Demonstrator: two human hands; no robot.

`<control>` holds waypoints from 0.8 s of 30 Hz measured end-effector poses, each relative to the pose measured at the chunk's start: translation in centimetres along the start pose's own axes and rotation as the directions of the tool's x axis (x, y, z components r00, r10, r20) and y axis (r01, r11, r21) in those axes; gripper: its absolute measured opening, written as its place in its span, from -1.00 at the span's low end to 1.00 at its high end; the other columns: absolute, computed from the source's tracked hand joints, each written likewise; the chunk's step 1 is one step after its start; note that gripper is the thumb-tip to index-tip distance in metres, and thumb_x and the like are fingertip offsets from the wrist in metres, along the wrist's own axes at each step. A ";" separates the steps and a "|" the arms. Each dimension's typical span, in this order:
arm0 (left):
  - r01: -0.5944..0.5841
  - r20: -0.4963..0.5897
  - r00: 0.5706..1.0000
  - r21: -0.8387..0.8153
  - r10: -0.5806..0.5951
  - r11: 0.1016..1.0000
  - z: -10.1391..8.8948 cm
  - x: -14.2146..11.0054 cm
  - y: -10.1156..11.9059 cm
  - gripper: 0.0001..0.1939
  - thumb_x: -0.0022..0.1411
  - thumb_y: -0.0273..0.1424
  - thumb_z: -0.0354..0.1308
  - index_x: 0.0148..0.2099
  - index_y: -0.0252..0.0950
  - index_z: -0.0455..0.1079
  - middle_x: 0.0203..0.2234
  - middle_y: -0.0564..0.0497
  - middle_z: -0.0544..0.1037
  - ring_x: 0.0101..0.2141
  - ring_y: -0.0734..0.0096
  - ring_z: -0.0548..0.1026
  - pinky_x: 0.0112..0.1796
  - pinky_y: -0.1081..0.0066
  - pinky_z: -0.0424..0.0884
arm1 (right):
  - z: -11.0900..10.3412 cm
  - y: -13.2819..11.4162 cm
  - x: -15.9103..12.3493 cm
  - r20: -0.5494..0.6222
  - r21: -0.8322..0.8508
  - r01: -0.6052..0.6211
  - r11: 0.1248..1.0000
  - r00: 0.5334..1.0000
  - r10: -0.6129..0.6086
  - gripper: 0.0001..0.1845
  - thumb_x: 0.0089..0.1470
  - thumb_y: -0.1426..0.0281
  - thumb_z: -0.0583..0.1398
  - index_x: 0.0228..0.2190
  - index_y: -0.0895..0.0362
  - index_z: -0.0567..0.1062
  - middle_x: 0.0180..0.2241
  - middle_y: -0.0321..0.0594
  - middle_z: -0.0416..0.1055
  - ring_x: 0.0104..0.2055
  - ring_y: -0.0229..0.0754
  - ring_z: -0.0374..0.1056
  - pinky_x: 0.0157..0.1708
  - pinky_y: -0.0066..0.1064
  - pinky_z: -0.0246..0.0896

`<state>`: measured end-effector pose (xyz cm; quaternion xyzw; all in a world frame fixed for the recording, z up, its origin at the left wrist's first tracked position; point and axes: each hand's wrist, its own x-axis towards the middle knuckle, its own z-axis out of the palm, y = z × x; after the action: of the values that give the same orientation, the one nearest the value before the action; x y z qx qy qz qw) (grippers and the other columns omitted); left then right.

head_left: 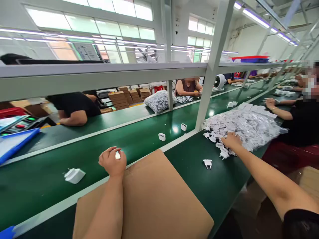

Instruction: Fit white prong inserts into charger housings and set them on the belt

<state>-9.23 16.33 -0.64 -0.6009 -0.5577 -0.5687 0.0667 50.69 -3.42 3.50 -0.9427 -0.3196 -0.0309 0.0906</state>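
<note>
My left hand is curled shut on a small white plastic part at the far edge of a brown cardboard sheet, beside the green conveyor belt. My right hand reaches out to the right and rests, fingers bent, on the near edge of a big pile of white plug parts. Its fingertips are buried among the parts. A single white plug part lies alone on the green bench between the cardboard and the pile.
A white charger body and two small white housings lie on the belt. A grey frame post rises by the pile. Other people sit across the belt and at my right. A blue tray sits far left.
</note>
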 end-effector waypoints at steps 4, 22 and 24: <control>0.000 0.021 1.000 -0.024 0.001 1.000 -0.3 0.1 -0.2 -0.88 0.04 -0.47 0.18 -0.30 -0.23 0.44 -0.10 -0.18 0.55 0.04 -0.11 0.43 0.14 -0.07 0.22 | -0.1 -0.8 -4.0 0.058 -0.029 0.070 0.997 0.996 -0.069 -0.34 0.23 0.14 0.08 0.21 0.30 0.35 0.26 0.28 0.21 0.29 0.38 0.15 0.15 0.15 0.21; 0.016 0.070 0.997 -0.049 -0.012 0.999 -1.1 -0.1 0.4 -0.94 0.08 -0.51 0.15 -0.34 -0.26 0.38 -0.16 -0.19 0.54 0.01 -0.01 0.46 0.15 -0.01 0.24 | -2.3 -5.8 -13.5 -0.057 0.108 0.582 0.806 0.813 -0.580 -0.63 0.14 0.40 0.16 -0.04 0.16 0.59 0.00 0.03 0.47 0.08 0.11 0.27 0.10 -0.18 0.13; 0.018 0.076 0.997 -0.043 -0.014 0.999 -0.9 -0.1 0.4 -0.93 0.09 -0.51 0.14 -0.33 -0.25 0.38 -0.16 -0.18 0.55 0.00 0.00 0.46 0.14 0.00 0.25 | -2.7 -7.9 -14.9 -0.008 0.131 0.663 0.737 0.744 -0.668 -0.60 0.17 0.43 0.14 0.01 0.14 0.59 -0.05 -0.03 0.52 0.03 0.05 0.32 0.05 -0.23 0.16</control>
<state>-9.49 15.48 -0.19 -0.6188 -0.5521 -0.5582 0.0279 34.04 -6.63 5.59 -0.7592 -0.6382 -0.0225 0.1259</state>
